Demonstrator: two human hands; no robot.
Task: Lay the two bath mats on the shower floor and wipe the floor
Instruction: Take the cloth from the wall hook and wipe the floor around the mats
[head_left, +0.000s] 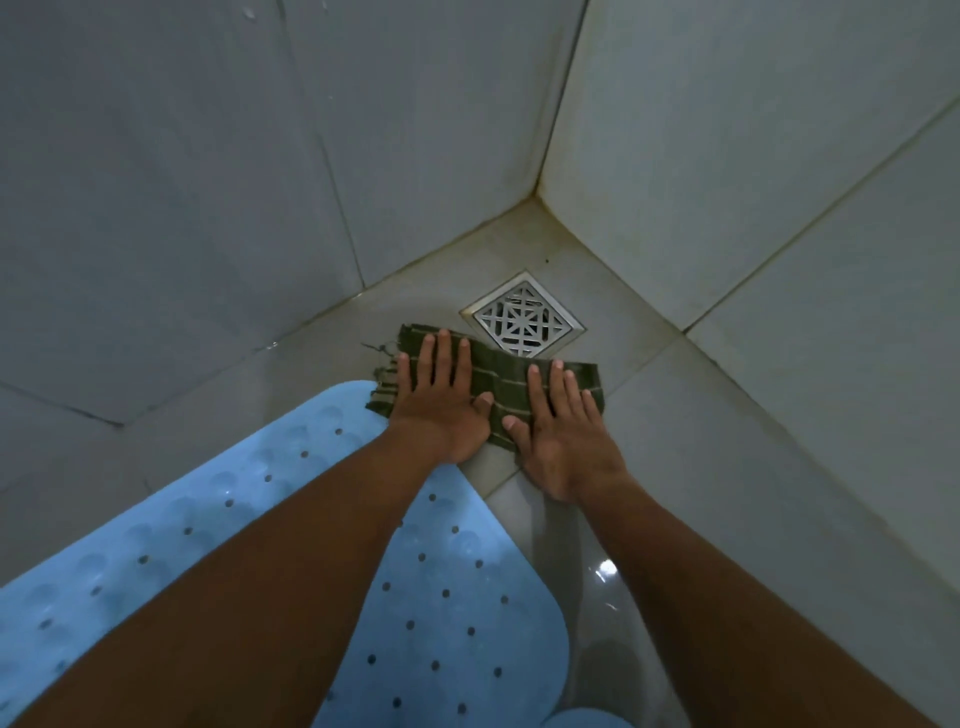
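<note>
In the head view, the left hand (441, 410) and the right hand (563, 441) pressed flat, fingers spread, on a green cloth (496, 387) beside the drain (524, 319). The cloth looked soft and thin; the blue mat (291, 519) lay near, probably flexible.

Glossy pale tiled floor (691, 415), meeting two tiled walls at a corner. Set into it near the corner, a square metal drain (522, 318). Lying flat just beside the drain, a dark green striped cloth (496, 375). To the left, a blue perforated mat (447, 587), its rounded edge touching the cloth
</note>
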